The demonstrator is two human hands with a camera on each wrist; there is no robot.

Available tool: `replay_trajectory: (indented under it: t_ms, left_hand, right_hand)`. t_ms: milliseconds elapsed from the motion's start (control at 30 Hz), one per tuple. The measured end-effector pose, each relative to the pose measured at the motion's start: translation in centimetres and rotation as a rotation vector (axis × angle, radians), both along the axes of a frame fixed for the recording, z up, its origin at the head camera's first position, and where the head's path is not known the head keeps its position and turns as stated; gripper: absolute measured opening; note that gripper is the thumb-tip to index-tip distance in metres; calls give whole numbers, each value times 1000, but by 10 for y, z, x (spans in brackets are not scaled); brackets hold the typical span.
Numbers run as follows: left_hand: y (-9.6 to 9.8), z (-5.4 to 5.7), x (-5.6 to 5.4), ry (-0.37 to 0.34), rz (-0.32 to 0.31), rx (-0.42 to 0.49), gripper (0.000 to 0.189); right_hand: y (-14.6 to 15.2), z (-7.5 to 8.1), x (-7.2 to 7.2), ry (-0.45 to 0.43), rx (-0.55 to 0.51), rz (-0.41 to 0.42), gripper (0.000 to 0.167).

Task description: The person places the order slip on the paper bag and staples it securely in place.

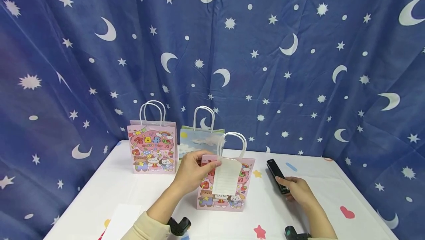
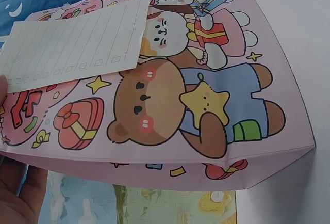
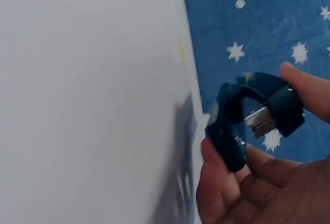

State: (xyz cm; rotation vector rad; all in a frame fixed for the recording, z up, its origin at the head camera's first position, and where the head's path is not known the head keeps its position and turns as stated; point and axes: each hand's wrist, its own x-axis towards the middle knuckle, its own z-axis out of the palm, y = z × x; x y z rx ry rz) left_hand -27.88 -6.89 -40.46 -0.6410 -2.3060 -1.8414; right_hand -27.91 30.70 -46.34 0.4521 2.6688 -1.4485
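My left hand (image 1: 192,171) grips the upper left edge of a pink paper gift bag (image 1: 206,195), fingers behind it and thumb in front. The thumb presses a lined checklist sheet (image 1: 225,181) flat against the bag's front; in the left wrist view, the sheet (image 2: 77,48) covers part of the printed cartoon animals. To the right of the bag, my right hand (image 1: 299,190) holds a black stapler (image 1: 277,175). The right wrist view shows the stapler (image 3: 227,126) between thumb and fingers, its mouth gaping. Stapler and bag are apart.
Another pink gift bag (image 1: 152,147) stands upright at the back left. Beside it is a blue landscape-print bag (image 1: 196,140), partly hidden by my left hand and the front bag. A white sheet (image 1: 123,218) lies at the front left. A starry blue curtain (image 1: 252,66) hangs behind the table.
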Motion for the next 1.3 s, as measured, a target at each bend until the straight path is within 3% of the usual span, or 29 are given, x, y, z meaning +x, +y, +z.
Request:
replay_trajectory:
  t_ms: [200,333,533,667,800,1067,1300]
  left_hand:
    - [0,1,2,-5,-10,7,16]
    - [0,2,2,0,-14,6,16]
    - [-1,1,1,15,-21,2,16]
    - [-1,-1,1,27,-11,-9,16]
    - [0,-2,1,29,-10,-14,17]
    - [1,-1,2,28,-21,-5,18]
    - [2,-2,1,39,-11,-3,17]
  right_hand:
    - [-5,17,6,58,-334,24,89]
    - [-10,29,11,110,-529,72,81]
    - [-22,47,20,194,-694,220,70]
    - [-33,55,28,287,-721,334,60]
    - [-43,63,36,370,-704,396,56]
    - [-56,84,54,481,-534,375,65]
    - [-78,101,71,689,-496,422,69]
